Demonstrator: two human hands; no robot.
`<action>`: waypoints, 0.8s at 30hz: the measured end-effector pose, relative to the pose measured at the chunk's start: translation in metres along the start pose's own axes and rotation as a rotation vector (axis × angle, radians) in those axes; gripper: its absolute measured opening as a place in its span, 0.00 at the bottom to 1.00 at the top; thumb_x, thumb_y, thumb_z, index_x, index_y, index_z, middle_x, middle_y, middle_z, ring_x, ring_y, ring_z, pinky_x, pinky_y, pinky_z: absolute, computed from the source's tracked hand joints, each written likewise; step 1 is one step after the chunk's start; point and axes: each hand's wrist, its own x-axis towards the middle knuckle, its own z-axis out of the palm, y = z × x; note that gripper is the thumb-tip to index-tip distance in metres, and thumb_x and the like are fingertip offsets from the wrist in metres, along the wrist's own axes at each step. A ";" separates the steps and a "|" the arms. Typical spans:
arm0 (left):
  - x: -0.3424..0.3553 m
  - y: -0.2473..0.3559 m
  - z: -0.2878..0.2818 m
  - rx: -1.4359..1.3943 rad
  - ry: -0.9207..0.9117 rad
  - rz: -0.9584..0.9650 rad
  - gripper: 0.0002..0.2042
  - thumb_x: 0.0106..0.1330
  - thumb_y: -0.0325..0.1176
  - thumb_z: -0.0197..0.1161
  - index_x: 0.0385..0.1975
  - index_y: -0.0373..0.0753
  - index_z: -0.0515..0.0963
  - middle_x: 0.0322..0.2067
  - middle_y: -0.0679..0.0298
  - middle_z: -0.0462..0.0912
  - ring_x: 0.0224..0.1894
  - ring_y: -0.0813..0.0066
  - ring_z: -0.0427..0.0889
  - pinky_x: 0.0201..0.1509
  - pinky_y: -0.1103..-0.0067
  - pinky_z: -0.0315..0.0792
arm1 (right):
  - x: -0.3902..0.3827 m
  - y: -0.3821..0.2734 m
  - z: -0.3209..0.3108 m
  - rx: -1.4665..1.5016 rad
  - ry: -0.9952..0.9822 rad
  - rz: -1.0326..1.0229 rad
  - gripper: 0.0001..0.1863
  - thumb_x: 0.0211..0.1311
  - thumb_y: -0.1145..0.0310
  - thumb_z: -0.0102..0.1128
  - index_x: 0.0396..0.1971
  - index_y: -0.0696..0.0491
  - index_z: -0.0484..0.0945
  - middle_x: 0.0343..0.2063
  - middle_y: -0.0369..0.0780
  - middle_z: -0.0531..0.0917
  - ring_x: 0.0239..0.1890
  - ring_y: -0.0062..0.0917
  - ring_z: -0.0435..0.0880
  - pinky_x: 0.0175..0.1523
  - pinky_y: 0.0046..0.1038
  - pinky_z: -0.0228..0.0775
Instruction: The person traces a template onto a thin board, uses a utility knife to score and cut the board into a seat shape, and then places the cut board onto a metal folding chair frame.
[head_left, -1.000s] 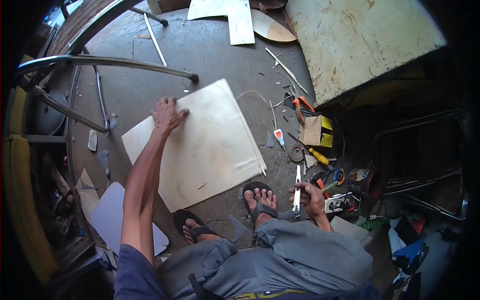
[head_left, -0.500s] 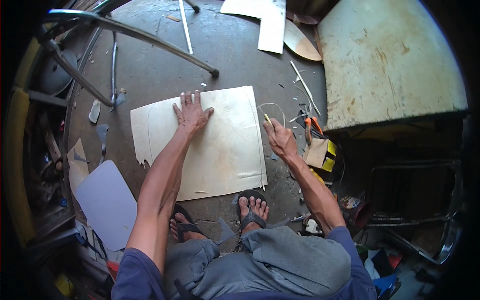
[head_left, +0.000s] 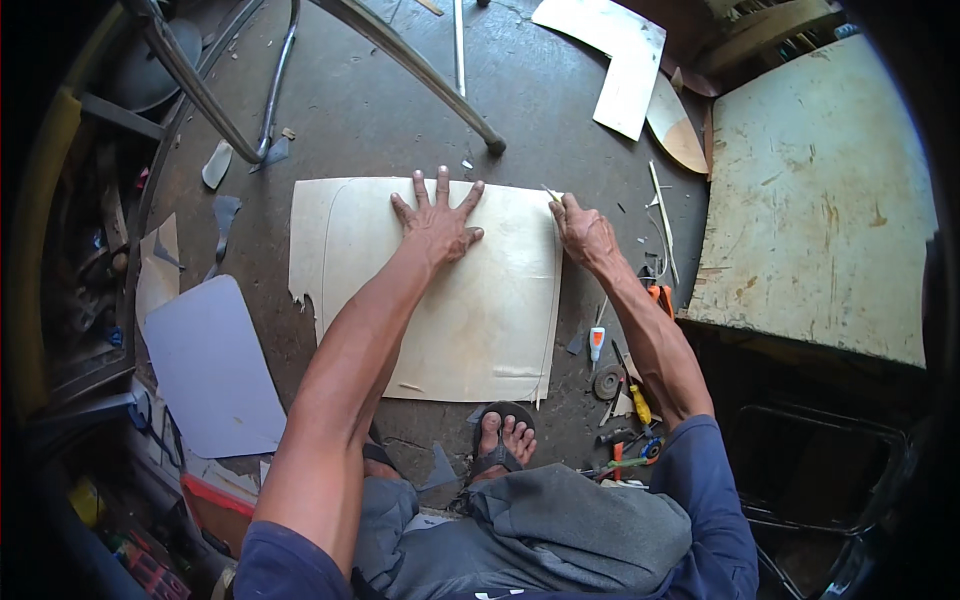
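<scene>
A thin cream plywood sheet (head_left: 470,330) lies flat on the floor before my feet. Curved lines run near its left and right edges, and its lower left edge is ragged. My left hand (head_left: 437,225) presses on the upper middle of the sheet, palm down with fingers spread. At the sheet's upper right corner, my right hand (head_left: 588,238) is closed round a slim yellow-handled knife (head_left: 556,197). Its thin tip reaches the corner at the top edge; most of the handle is hidden in my fingers.
Metal tube legs (head_left: 420,75) stand beyond the sheet. A worn board-topped box (head_left: 810,200) is at right. Near my right forearm lie a glue bottle (head_left: 597,343), a grinding disc (head_left: 607,381) and a yellow-handled screwdriver (head_left: 640,404). At left is a pale panel (head_left: 215,370); an L-shaped white offcut (head_left: 625,80) lies far right.
My right hand with the knife has moved from beside the right edge up to the sheet's upper right corner. My left hand has shifted slightly right on the sheet. The view has shifted too.
</scene>
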 end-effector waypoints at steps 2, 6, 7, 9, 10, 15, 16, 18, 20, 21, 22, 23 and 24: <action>0.001 0.004 -0.001 0.004 -0.001 0.009 0.38 0.71 0.61 0.52 0.77 0.73 0.40 0.79 0.56 0.29 0.78 0.34 0.25 0.70 0.29 0.35 | 0.009 0.010 0.004 -0.041 -0.036 -0.021 0.19 0.79 0.53 0.39 0.44 0.57 0.68 0.26 0.60 0.82 0.32 0.61 0.82 0.38 0.56 0.73; 0.006 0.003 0.003 0.017 0.012 0.007 0.39 0.70 0.63 0.53 0.77 0.74 0.39 0.79 0.54 0.28 0.77 0.32 0.26 0.69 0.28 0.37 | 0.018 0.021 0.006 -0.094 -0.076 -0.095 0.19 0.79 0.54 0.40 0.43 0.57 0.68 0.25 0.61 0.81 0.32 0.61 0.82 0.37 0.56 0.73; 0.006 0.003 0.003 0.016 0.011 0.007 0.39 0.70 0.63 0.53 0.77 0.74 0.39 0.79 0.54 0.28 0.77 0.32 0.26 0.69 0.28 0.37 | 0.019 0.021 0.003 -0.096 -0.075 -0.108 0.19 0.79 0.54 0.40 0.42 0.57 0.68 0.25 0.61 0.81 0.32 0.61 0.82 0.37 0.56 0.73; 0.006 0.003 0.003 0.015 0.009 0.006 0.39 0.70 0.62 0.53 0.77 0.74 0.39 0.79 0.54 0.28 0.77 0.32 0.26 0.69 0.28 0.37 | 0.022 0.020 -0.001 -0.110 -0.104 -0.112 0.18 0.78 0.55 0.41 0.42 0.57 0.68 0.26 0.61 0.81 0.32 0.61 0.82 0.38 0.56 0.72; 0.006 0.003 0.004 0.013 0.013 0.009 0.39 0.70 0.62 0.53 0.77 0.74 0.40 0.79 0.54 0.28 0.77 0.32 0.26 0.69 0.28 0.37 | 0.023 0.019 -0.003 -0.118 -0.117 -0.114 0.18 0.78 0.55 0.41 0.42 0.57 0.68 0.26 0.61 0.81 0.33 0.61 0.82 0.38 0.57 0.72; 0.006 0.003 0.004 0.010 0.022 0.011 0.39 0.70 0.62 0.53 0.77 0.74 0.40 0.79 0.54 0.29 0.77 0.32 0.27 0.69 0.28 0.37 | 0.026 0.020 -0.007 -0.168 -0.145 -0.136 0.17 0.77 0.55 0.43 0.43 0.56 0.69 0.29 0.60 0.82 0.35 0.60 0.82 0.40 0.57 0.73; 0.005 0.003 0.004 0.010 0.023 0.011 0.39 0.70 0.62 0.53 0.77 0.74 0.41 0.79 0.54 0.29 0.77 0.32 0.27 0.69 0.28 0.37 | 0.025 0.017 -0.008 -0.174 -0.154 -0.134 0.17 0.77 0.55 0.43 0.43 0.56 0.69 0.29 0.60 0.82 0.35 0.60 0.82 0.40 0.57 0.73; 0.004 0.002 0.003 0.011 0.026 0.012 0.38 0.71 0.62 0.53 0.77 0.73 0.41 0.79 0.54 0.29 0.77 0.32 0.27 0.69 0.28 0.37 | 0.026 0.012 -0.012 -0.194 -0.183 -0.123 0.17 0.76 0.56 0.44 0.44 0.57 0.70 0.32 0.59 0.83 0.38 0.59 0.83 0.44 0.56 0.74; 0.003 0.004 0.002 0.012 0.030 0.012 0.38 0.71 0.61 0.53 0.77 0.73 0.42 0.79 0.54 0.30 0.78 0.32 0.28 0.70 0.29 0.38 | 0.025 0.014 -0.013 -0.213 -0.179 -0.134 0.17 0.76 0.56 0.44 0.45 0.56 0.70 0.33 0.59 0.84 0.39 0.59 0.83 0.45 0.56 0.74; 0.003 0.005 0.001 0.013 0.032 0.014 0.38 0.71 0.61 0.53 0.77 0.73 0.42 0.79 0.54 0.30 0.78 0.33 0.28 0.70 0.29 0.38 | 0.028 0.018 -0.012 -0.220 -0.160 -0.155 0.17 0.76 0.56 0.44 0.45 0.56 0.70 0.32 0.59 0.83 0.38 0.59 0.83 0.44 0.56 0.74; 0.003 0.004 0.002 0.011 0.037 0.014 0.38 0.71 0.61 0.53 0.77 0.73 0.42 0.79 0.55 0.30 0.78 0.33 0.29 0.70 0.29 0.38 | 0.027 0.017 -0.013 -0.228 -0.147 -0.176 0.17 0.77 0.56 0.44 0.45 0.55 0.70 0.30 0.59 0.83 0.37 0.59 0.83 0.42 0.56 0.73; 0.003 0.001 0.002 0.009 0.041 0.014 0.38 0.71 0.61 0.53 0.77 0.73 0.42 0.79 0.55 0.31 0.78 0.34 0.29 0.70 0.29 0.39 | 0.025 0.016 -0.014 -0.227 -0.161 -0.164 0.17 0.77 0.55 0.44 0.45 0.55 0.70 0.31 0.59 0.83 0.37 0.59 0.83 0.43 0.55 0.74; 0.002 0.000 0.003 0.007 0.046 0.016 0.38 0.71 0.62 0.53 0.77 0.73 0.42 0.79 0.55 0.31 0.78 0.34 0.29 0.70 0.30 0.39 | 0.024 0.015 -0.014 -0.226 -0.175 -0.152 0.16 0.77 0.55 0.44 0.45 0.55 0.70 0.31 0.59 0.83 0.38 0.58 0.83 0.43 0.55 0.74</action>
